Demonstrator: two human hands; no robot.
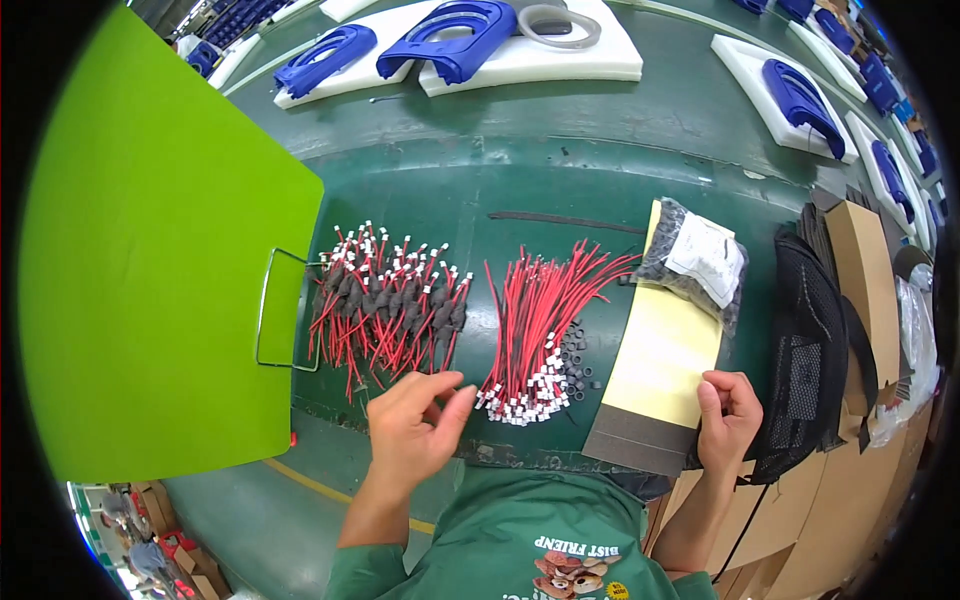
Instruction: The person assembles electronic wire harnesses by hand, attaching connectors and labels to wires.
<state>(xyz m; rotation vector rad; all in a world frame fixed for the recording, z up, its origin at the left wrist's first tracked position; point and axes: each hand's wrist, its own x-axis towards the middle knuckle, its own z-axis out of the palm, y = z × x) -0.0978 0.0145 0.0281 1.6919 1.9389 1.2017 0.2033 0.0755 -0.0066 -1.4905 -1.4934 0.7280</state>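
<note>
My left hand [412, 420] hovers near the table's front edge, fingers loosely curled and pinched together, between two wire piles; whether it holds a small part I cannot tell. Just right of it lies a bundle of red wires [535, 330] with white connectors at the near end, small black rings [575, 355] beside it. To the left lies a pile of red wires with black sleeves [385, 300]. My right hand [728, 420] rests on the near right corner of a pale yellow sheet [665, 350] with a dark strip along its near edge.
A clear bag of black parts [700, 262] lies on the sheet's far end. A big green board [150, 260] and a wire frame [275, 310] stand left. Black mesh [810, 350] and cardboard [860, 270] are right. White foam trays with blue parts [460, 40] lie beyond.
</note>
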